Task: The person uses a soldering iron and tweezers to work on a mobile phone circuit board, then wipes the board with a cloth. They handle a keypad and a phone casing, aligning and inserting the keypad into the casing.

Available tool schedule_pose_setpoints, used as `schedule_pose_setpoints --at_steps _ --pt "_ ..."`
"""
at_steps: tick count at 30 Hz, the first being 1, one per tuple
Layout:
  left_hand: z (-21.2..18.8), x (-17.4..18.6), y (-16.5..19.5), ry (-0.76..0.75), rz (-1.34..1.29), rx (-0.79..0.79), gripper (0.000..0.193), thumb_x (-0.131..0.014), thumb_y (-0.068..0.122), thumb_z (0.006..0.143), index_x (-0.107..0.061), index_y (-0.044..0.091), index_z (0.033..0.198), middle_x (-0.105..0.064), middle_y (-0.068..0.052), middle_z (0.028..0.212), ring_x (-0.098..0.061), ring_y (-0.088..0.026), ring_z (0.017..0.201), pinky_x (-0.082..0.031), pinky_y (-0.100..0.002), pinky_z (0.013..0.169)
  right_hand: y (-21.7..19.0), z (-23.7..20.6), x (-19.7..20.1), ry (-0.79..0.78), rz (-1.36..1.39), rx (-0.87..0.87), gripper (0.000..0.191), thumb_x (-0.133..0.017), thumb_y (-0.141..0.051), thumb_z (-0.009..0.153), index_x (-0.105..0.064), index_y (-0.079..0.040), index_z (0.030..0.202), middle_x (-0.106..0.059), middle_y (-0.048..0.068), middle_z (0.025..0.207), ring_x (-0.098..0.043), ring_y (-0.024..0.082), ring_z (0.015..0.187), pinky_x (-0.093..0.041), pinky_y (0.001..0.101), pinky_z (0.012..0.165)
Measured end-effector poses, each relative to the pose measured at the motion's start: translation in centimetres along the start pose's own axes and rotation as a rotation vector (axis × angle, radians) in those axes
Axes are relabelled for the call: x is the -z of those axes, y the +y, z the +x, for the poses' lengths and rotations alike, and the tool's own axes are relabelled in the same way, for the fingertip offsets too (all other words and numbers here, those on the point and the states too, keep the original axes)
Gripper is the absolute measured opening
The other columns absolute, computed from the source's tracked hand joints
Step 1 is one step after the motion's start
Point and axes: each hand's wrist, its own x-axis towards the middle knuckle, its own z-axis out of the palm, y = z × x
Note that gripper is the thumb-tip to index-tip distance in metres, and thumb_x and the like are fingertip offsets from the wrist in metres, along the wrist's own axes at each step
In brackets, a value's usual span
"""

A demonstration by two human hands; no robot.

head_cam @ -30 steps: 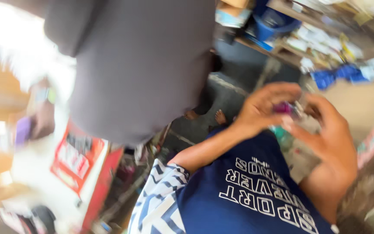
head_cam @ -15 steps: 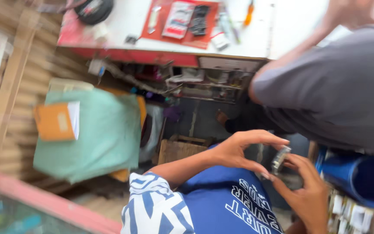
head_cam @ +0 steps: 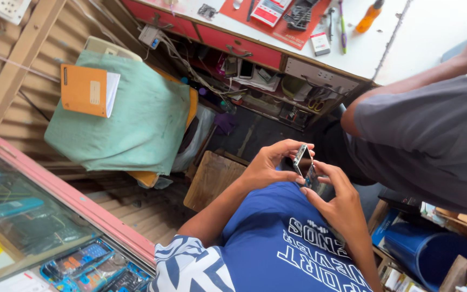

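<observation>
Notebook (head_cam: 84, 90) on cloth (head_cam: 136, 124); phone (head_cam: 301, 157) between hands

Daylight, bright and even. Strongest at top right: white worktop (head_cam: 406, 38) nearly blown out. Shelf (head_cam: 277, 92) under it and floor in soft shadow. Glass case (head_cam: 33, 216) shows pale reflections. Frame sharp, no motion blur. View tilted; straight lines bow slightly near edges.

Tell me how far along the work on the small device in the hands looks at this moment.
Done: the small device looks opened, a thin silvery part tilted up from its dark body. In hand: the left hand pinches that raised part while the right hand supports the body from below, over the blue shirt. Left: the two parts are not closed together, and the tools on the red mat lie on the workbench out of both hands.
</observation>
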Motion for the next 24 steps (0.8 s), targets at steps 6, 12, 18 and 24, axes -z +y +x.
schedule_pose_setpoints --at_steps 6,12,18,24 --pt "0.2 2.1 0.2 0.092 -0.045 0.001 0.072 -0.087 0.002 0.079 -0.059 0.003 0.146 -0.067 -0.009 0.132 -0.063 -0.017 0.125 -0.048 -0.034 0.116 0.6 3.3 -1.3 -0.069 0.097 0.156 0.055 -0.082 -0.011 0.079 -0.063 -0.003 0.129 -0.068 0.011 0.122 -0.069 0.021 0.111 -0.059 0.0349 0.094" --pt "4.0 6.6 -0.5 0.094 -0.151 0.013 0.074 -0.086 0.000 0.081 -0.056 0.002 0.148 -0.066 -0.012 0.136 -0.062 -0.021 0.129 -0.051 -0.039 0.115 0.5 8.5 -3.2 0.004 0.121 0.153 0.049 -0.083 -0.007 0.077 -0.067 -0.003 0.124 -0.069 0.009 0.117 -0.069 0.019 0.107 -0.059 0.0327 0.092" --pt "10.7 15.8 -2.1 0.032 -0.311 -0.003 0.077 -0.083 -0.002 0.086 -0.049 0.001 0.154 -0.065 -0.017 0.139 -0.061 -0.026 0.135 -0.052 -0.042 0.117 -0.6 18.6 -6.6 0.074 0.103 0.087 0.054 -0.083 -0.005 0.076 -0.066 -0.002 0.126 -0.068 0.010 0.121 -0.069 0.018 0.105 -0.059 0.0311 0.090" --pt "22.9 30.4 -1.6 0.000 -0.296 -0.051 0.075 -0.082 0.000 0.089 -0.048 0.002 0.155 -0.065 -0.016 0.140 -0.062 -0.025 0.133 -0.053 -0.040 0.114 -2.2 33.5 -11.6 0.236 0.223 0.161 0.051 -0.076 -0.001 0.083 -0.061 0.000 0.131 -0.060 0.013 0.132 -0.064 0.020 0.117 -0.058 0.0294 0.093"
